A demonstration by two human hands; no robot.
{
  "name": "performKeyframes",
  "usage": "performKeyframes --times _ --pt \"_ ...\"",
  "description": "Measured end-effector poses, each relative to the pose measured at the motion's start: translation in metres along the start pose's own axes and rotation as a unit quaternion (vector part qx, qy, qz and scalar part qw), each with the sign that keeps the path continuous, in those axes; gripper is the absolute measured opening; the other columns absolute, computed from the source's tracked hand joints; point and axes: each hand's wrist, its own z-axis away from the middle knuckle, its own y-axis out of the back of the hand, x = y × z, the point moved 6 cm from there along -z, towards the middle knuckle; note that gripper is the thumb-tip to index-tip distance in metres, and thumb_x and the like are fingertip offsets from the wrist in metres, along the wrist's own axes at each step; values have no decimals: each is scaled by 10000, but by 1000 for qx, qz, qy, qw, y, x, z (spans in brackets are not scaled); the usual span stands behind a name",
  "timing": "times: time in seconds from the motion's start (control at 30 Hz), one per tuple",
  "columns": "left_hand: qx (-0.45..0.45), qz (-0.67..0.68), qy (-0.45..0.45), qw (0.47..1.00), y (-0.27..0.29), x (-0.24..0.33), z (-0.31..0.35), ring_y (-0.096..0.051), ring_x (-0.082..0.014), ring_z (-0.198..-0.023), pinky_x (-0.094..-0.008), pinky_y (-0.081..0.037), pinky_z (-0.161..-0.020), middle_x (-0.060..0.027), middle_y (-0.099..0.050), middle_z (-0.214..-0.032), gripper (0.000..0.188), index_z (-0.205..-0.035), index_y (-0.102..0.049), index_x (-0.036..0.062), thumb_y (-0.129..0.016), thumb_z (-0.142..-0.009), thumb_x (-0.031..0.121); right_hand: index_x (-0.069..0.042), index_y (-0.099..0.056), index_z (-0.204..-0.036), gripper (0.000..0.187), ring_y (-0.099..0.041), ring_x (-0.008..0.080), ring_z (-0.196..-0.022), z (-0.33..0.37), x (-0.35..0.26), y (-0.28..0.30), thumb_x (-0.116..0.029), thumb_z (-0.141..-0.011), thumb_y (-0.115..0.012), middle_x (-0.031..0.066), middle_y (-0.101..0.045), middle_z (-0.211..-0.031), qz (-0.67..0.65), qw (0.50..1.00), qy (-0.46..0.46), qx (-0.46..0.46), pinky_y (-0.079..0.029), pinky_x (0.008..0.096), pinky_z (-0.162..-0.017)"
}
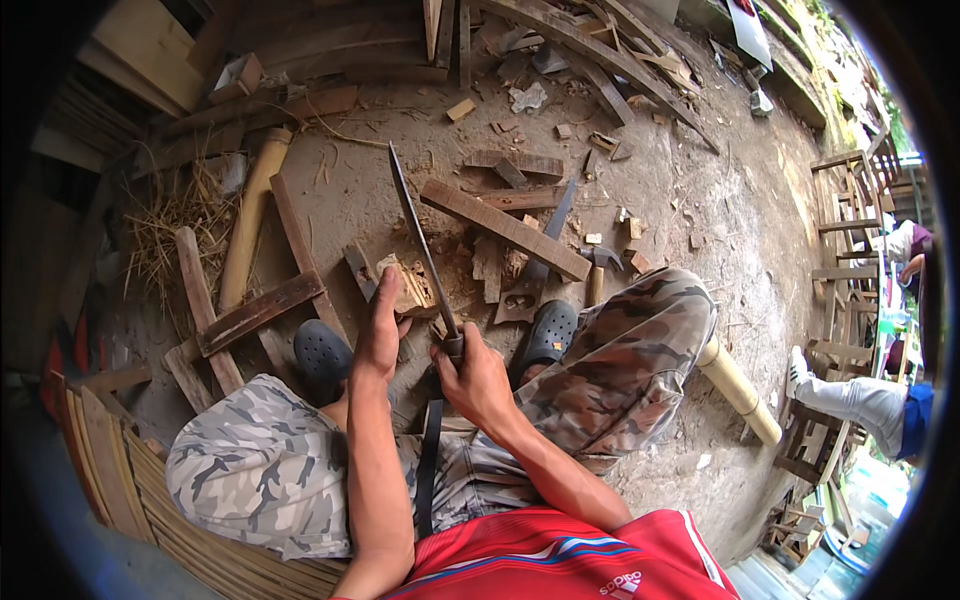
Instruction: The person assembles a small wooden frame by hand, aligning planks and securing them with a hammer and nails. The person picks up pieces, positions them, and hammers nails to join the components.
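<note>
The right hand (pixel 478 378) was closed tight round the handle of a long knife (pixel 420 240), its blade pointing far and slightly left, over a small wood block (pixel 408 288). The left hand (pixel 380 335) lay on the block's near side, fingers stretched almost flat against it, pressing rather than gripping. The block sat on the dirt between two dark clogs (pixel 322 352), just far of the knees.

To do the cut well, I judged the blade should come down along the grain, away from the left fingers, with the block held still and the thumb kept off the line of the edge; short, controlled strokes would suit a piece this small.

Counted: one knife, one block in hand, two clogs. One hammer (pixel 598 262) lay right of the block beside a plank (pixel 505 230). Two bamboo poles showed, one (pixel 250 215) at far left, one (pixel 740 385) at near right under the knee. Loose offcuts lay all about, too many and too blurred to count surely. A second person's leg (pixel 850 395) showed at the right edge.
</note>
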Motion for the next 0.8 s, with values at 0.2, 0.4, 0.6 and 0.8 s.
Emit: performKeyframes --times 0.2,0.4,0.6,0.8 --pt "9 5 -7 1000 2 2 -7 -520 -113 -1198 -330 -365 -1012 26 -558 -1337 680 -1448 -446 183 -460 -959 655 19 -475 -978 311 -615 505 -771 -9 -3 1 -206 -897 -674 282 -634 -763 47 999 5 -11 -464 524 -650" --pt "-33 -36 21 999 5 -5 -8 -315 -185 -1403 -400 -252 -1105 -37 -307 -1598 958 -1583 -251 138 -410 -890 781 26 -440 -937 285 -602 519 -722 -9 5 -8 -163 -878 -645 300 -619 -719 99 994 52 5 -458 573 -635" --pt "19 37 -23 999 9 -9 -9 -587 -119 -1104 -281 -426 -933 2 -627 -1224 596 -1321 -547 153 -481 -969 629 27 -433 -966 275 -619 523 -787 -2 -4 -8 -146 -884 -631 315 -633 -801 89 994 51 24 -483 583 -679" --pt "-57 9 -4 998 11 -12 -15 -195 -208 -1487 -457 -184 -1169 -53 -216 -1643 946 -1594 -191 127 -400 -916 752 33 -445 -957 283 -615 530 -785 -9 -22 7 -179 -895 -621 326 -628 -775 44 997 60 33 -482 581 -686"
